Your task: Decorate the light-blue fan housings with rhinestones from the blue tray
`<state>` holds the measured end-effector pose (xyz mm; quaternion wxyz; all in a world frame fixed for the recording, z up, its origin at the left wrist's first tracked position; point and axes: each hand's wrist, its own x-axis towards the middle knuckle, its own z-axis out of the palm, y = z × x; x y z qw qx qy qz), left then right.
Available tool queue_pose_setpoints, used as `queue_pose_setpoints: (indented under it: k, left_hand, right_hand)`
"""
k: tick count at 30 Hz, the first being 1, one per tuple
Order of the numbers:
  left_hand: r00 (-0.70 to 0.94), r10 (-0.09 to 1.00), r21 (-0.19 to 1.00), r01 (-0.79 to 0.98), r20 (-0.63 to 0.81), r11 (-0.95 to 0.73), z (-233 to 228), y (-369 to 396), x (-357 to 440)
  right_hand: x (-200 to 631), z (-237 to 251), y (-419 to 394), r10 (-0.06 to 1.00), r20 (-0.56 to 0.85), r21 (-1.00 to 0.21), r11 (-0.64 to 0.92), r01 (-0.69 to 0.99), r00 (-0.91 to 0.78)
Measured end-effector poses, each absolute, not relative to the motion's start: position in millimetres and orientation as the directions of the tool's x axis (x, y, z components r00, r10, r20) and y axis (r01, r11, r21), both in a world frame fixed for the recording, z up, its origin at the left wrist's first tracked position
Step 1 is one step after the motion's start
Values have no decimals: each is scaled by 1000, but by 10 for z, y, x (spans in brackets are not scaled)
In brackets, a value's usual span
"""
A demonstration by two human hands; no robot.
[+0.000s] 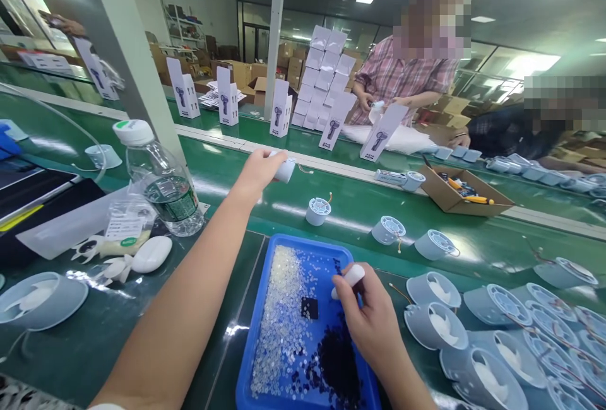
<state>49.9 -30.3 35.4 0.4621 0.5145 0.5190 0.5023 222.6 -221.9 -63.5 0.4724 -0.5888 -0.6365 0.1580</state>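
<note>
The small pale-grey round plastic fan housing sat at the far edge of the green conveyor belt, wrapped in my left hand at full reach, its axis roughly level and pointing right. My right hand, far nearer me, pinched a short white cylindrical plastic piece over the blue plastic tray of clear and dark beads.

hidden and cut-off bits on the fan line

the left hand covers most of a white fan housing; the right hand hides part of a white piece; the blue tray runs off the near edge; tray bits too small to tell.
</note>
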Motion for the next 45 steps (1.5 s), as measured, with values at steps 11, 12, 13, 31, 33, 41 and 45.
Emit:
queue_pose_setpoints:
  k: [11,12,13,31,33,41,45]
  left_hand:
    - [128,990,974,208,61,-87,296,-471,777]
    - [142,988,973,218,52,-83,290,-495,804]
    - [153,987,972,224,41,-75,287,-518,830]
    - [364,923,933,-270,-127,236,381,-581,915]
    - [378,913,897,-334,-154,290,394,-563,904]
    - [414,892,845,-399,-181,357,397,-581,866]
    - [450,877,827,-422,-165,372,499,-626,837]
  right_hand:
    - [2107,-617,-2284,911,412,-775,346,529,8]
    - [2110,-613,-2281,916,401,-783,336,524,13]
    - [2119,-609,-2279,912,408,-791,329,516,44]
    - [2187,-655,-2198,890,438,-758,289,585,127]
    - [2186,-638,-2219,868,482,-732,322,600,121]
    - [2114,-650,-2273,906,422,-801,379,462,-12]
    - [2175,-738,-2242,891,398,-886,312,344,219]
